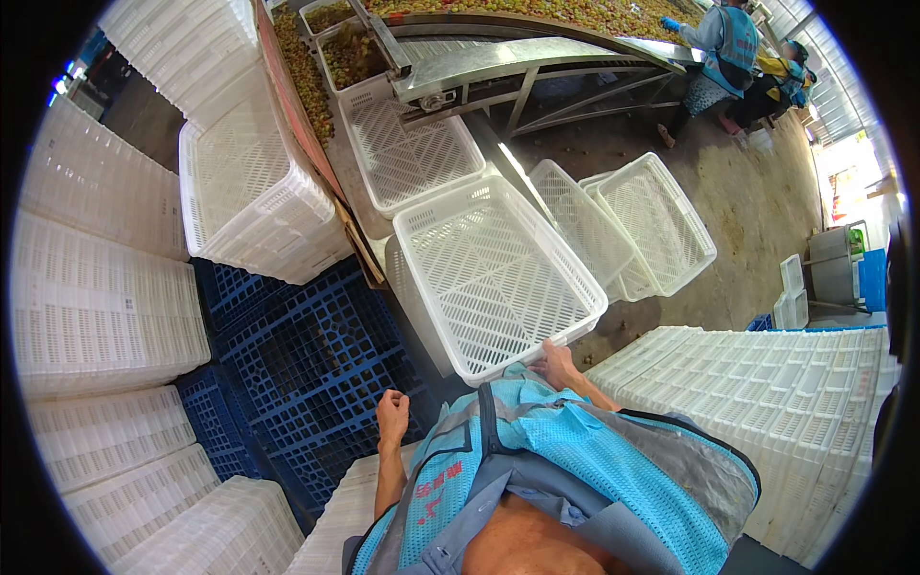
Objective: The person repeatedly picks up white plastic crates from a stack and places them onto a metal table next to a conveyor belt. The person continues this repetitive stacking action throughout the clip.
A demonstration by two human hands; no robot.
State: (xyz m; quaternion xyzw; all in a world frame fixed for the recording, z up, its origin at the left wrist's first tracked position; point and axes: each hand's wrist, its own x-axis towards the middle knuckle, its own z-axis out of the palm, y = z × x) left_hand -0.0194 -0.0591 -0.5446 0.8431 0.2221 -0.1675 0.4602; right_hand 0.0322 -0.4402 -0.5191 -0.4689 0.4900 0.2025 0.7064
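Note:
A white perforated plastic crate (496, 280) with nothing in it lies right before me, its near edge against my vest. My right hand (557, 364) grips the rim at its near right corner. My left hand (393, 413) hangs to the left of the crate, over blue plastic pallets, its fingers curled and touching nothing; whether they are fully closed is hard to tell. Just beyond the first crate, another white crate (410, 154) stands in line, partly under the metal frame. Farther up, a crate of small round yellow-green and reddish fruit (352, 54) sits by the conveyor end.
Tall stacks of white crates (108, 309) stand at left, one crate stack (251, 201) beside a wooden board. More stacked crates (747, 388) stand at right. Loose crates (658, 223) lean on the floor. A metal conveyor frame (503, 68) crosses the top; co-workers (729, 50) are beyond it. Blue pallets (309, 359) lie low.

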